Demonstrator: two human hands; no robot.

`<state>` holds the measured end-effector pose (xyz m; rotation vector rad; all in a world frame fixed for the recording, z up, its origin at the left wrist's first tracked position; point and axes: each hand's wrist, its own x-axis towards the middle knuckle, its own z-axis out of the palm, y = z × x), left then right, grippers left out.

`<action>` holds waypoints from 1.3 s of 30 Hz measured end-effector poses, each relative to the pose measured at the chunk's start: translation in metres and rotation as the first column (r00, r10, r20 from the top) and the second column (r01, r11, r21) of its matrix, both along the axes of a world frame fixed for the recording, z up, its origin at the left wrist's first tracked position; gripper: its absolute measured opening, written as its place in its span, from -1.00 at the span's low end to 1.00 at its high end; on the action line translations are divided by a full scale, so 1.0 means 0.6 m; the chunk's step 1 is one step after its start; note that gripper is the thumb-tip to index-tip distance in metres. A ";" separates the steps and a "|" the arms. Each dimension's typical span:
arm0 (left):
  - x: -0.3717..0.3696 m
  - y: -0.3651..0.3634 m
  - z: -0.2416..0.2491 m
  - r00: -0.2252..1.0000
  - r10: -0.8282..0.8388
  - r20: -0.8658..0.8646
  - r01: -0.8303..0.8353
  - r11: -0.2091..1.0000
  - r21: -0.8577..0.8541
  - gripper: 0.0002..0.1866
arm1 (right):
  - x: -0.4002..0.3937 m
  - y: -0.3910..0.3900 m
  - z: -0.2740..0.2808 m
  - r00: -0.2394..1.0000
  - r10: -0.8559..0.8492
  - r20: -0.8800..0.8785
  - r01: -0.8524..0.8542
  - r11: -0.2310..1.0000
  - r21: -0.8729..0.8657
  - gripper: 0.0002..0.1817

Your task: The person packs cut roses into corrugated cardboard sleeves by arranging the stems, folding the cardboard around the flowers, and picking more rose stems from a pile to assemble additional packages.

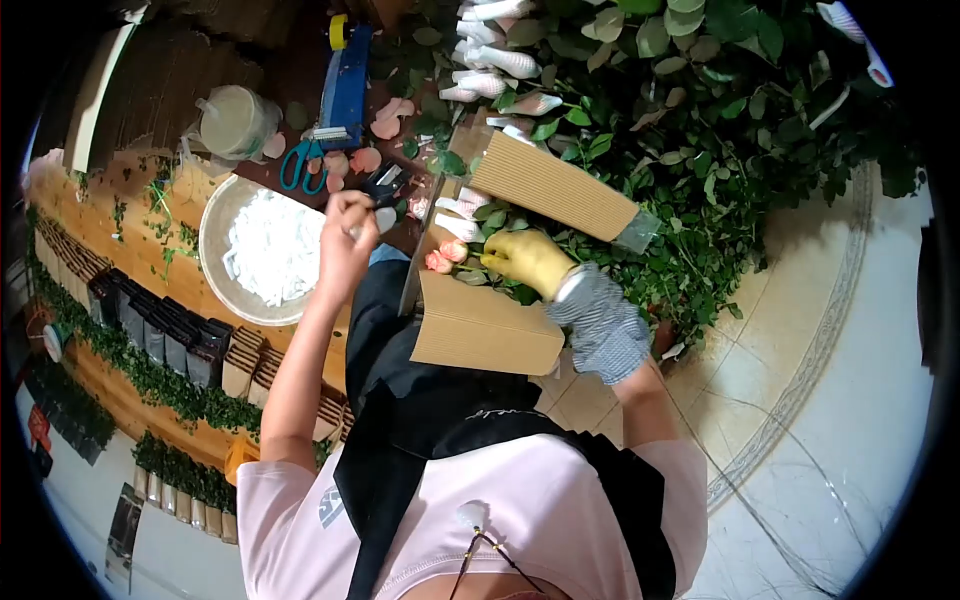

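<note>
Coral-pink and soft, two rose heads (453, 250) near the middle of the scene, side by side just beyond the near corrugated cardboard (485, 325), with stems (469, 265) and leaves (470, 278) reaching right toward the right hand (528, 260). Hands well apart: the right, in a yellow glove, with fingers curled at the stems, closure on them impossible to tell; the left hand (345, 240), bare, with fingers bent beside a small pale piece (385, 218), grip on that likewise too unclear to call. Probably very light, tender at the blooms and easy to bruise or crease; stiffer and springier along the stems, perhaps thorny, with leaves apt to snag on a cardboard edge. Best taken by the stems, just right of the heads, in a light pinch without any squeeze on the blooms. Farther right, another corrugated strip (560, 190); at left, a bowl (211, 275) of white pieces (265, 245).
</note>
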<state>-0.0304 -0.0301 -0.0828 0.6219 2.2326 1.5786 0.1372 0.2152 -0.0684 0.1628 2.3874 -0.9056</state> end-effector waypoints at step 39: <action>0.027 0.129 -0.028 0.923 -0.352 0.154 0.383 0.868 -0.314 -0.67 | -0.033 -0.021 -0.028 0.964 -0.238 0.119 0.107 0.757 0.644 -0.53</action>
